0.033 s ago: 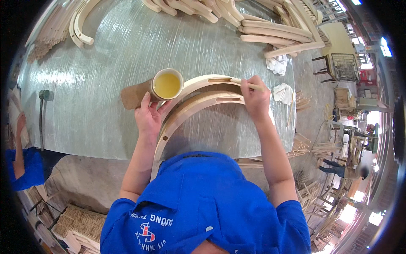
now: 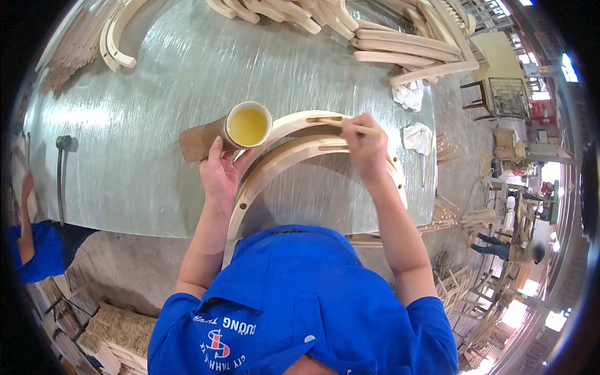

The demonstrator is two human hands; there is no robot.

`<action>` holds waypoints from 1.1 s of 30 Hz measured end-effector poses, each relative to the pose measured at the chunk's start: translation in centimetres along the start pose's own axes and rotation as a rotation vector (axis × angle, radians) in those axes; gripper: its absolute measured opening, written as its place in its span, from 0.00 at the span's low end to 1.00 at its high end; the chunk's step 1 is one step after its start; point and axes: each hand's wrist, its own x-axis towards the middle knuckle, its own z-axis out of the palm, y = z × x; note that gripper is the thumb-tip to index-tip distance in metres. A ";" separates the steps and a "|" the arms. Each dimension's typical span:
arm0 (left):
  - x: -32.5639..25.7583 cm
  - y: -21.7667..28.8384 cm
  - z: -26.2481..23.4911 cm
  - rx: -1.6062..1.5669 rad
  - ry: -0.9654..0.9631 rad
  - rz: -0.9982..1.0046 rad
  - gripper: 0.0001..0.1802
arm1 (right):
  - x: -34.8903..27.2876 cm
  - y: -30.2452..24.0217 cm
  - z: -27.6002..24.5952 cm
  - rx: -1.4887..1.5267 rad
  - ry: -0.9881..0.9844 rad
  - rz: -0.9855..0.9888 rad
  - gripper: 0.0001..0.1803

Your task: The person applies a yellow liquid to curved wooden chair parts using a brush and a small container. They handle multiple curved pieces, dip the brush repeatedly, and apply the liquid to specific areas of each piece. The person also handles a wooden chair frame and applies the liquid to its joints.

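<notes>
My left hand point(image 2: 220, 172) is closed round a cup of yellow liquid point(image 2: 247, 127), its pale rim facing up. A brown length point(image 2: 199, 141) reaches left from the cup; whether it is the cup's side or a handle I cannot tell. Between the fingers of my right hand point(image 2: 365, 145) is a thin pale wooden stick point(image 2: 359, 129). Its left end meets the long slot in the far curved wooden piece point(image 2: 287, 123). A second curved wooden piece point(image 2: 275, 156), also slotted and with a round hole, lies nearer me, beside the first.
Film covers the table point(image 2: 156, 81). Wooden parts point(image 2: 406, 47) are piled at the far side, with more curved pieces point(image 2: 119, 44) far left. White cloths point(image 2: 417, 137) lie near the right edge. A hammer point(image 2: 61, 175) rests at left, near a co-worker's arm point(image 2: 26, 212).
My right hand has shifted left with the stick, bringing its end over to the far piece's slot. The left hand and cup stay almost in place.
</notes>
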 end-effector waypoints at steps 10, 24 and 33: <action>0.8 -0.1 0.8 0.025 0.002 -0.036 0.11 | 0.7 0.8 -2.1 -0.184 0.024 -0.035 0.09; 2.6 -0.2 0.2 0.060 -0.059 -0.065 0.13 | 0.8 1.9 -1.5 -0.076 0.029 -0.058 0.08; 2.9 0.2 0.3 0.096 -0.066 -0.048 0.14 | 1.6 0.1 -2.2 -0.169 -0.101 0.050 0.05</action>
